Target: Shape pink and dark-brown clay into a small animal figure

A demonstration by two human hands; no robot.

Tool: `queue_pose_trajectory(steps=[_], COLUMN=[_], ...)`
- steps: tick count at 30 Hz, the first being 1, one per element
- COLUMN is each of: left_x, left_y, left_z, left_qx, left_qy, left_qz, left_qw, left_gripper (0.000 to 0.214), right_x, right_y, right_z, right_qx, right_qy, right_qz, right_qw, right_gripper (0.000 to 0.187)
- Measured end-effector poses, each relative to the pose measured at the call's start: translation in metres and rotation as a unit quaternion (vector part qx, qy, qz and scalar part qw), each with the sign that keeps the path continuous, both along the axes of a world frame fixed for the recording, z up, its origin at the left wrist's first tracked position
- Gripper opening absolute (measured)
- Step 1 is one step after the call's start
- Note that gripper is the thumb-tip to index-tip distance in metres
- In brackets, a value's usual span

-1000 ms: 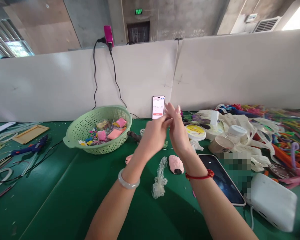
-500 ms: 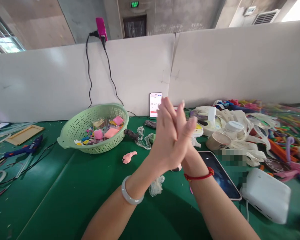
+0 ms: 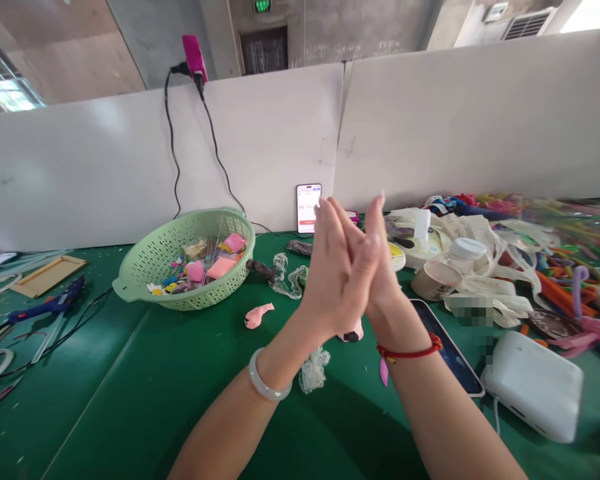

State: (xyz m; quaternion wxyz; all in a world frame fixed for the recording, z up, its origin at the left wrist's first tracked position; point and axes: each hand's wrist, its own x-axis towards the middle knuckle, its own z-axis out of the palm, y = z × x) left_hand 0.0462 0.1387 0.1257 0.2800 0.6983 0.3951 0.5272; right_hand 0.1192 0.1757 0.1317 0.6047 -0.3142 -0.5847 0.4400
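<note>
Left hand (image 3: 336, 277) and right hand (image 3: 389, 285) were pressed palm to palm at frame centre, fingers straight, grasping nothing visible; the pink clay lump (image 3: 354, 332) lay on the green table (image 3: 130, 400) just below, partly hidden, so a dropped wrist could probably squash it.

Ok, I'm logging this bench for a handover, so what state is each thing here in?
left hand: flat, fingers up, pressed against the other palm.
right hand: flat, fingers up, against the left.
standing phone: upright at the partition, screen lit.
flat phone: face up on the mat.
green basket: upright, holding craft bits.
pink balloon: deflated, on the mat.
glue gun: lying on its side.
</note>
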Motion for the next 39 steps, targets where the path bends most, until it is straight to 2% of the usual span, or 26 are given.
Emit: queue_pose_trajectory(steps=[2, 9, 13, 15, 17, 20, 23, 25, 28, 29, 31, 35, 39], left_x=[0.01, 0.027, 0.026, 0.021, 0.012, -0.006, -0.024, -0.031, -0.034, -0.033, -0.033, -0.04, -0.052], left_y=[-0.008, -0.02, -0.021, -0.017, -0.011, 0.003, 0.017, 0.024, 0.029, 0.03, 0.035, 0.05, 0.059], left_z=[-0.001, -0.011, -0.008, -0.004, 0.0, 0.005, 0.007, 0.007, 0.005, 0.003, -0.002, -0.014, -0.019], left_qx=[0.025, 0.052, 0.057, 0.058, 0.061, 0.049, 0.046, 0.06, 0.086, 0.094, 0.112, 0.165, 0.226], left_qy=[0.042, 0.095, 0.104, 0.097, 0.077, 0.027, -0.001, 0.018, 0.059, 0.071, 0.086, 0.105, 0.129], left_qz=[-0.028, -0.111, -0.131, -0.123, -0.088, -0.023, 0.011, 0.022, 0.023, 0.018, -0.001, -0.03, 0.005], left_qw=[0.998, 0.988, 0.984, 0.986, 0.991, 0.998, 0.999, 0.998, 0.994, 0.993, 0.99, 0.98, 0.966], left_gripper=[0.085, 0.088, 0.086, 0.086, 0.087, 0.08, 0.071, 0.065, 0.058, 0.057, 0.054, 0.048, 0.047], right_x=[0.015, 0.047, 0.048, 0.038, 0.021, -0.006, -0.022, -0.021, -0.007, -0.001, 0.01, 0.021, 0.02], right_y=[0.005, 0.004, 0.007, 0.006, 0.002, -0.01, -0.018, -0.019, -0.013, -0.01, -0.005, -0.003, -0.004], right_z=[0.001, 0.004, 0.004, 0.004, 0.005, 0.007, 0.009, 0.011, 0.015, 0.016, 0.017, 0.022, 0.024], right_qx=[-0.056, -0.036, -0.014, -0.013, -0.028, -0.089, -0.091, -0.082, -0.03, -0.017, -0.005, -0.021, -0.065], right_qy=[0.023, 0.047, 0.037, 0.042, 0.061, 0.095, 0.09, 0.072, 0.035, 0.017, -0.011, -0.003, 0.018], right_qz=[0.034, -0.005, -0.014, -0.01, -0.004, 0.07, 0.121, 0.092, -0.012, -0.028, -0.009, 0.088, 0.142], right_qw=[0.998, 0.998, 0.999, 0.999, 0.998, 0.989, 0.984, 0.99, 0.999, 0.999, 1.0, 0.996, 0.987], right_gripper=[0.073, 0.073, 0.069, 0.067, 0.064, 0.063, 0.061, 0.058, 0.055, 0.056, 0.061, 0.067, 0.058])
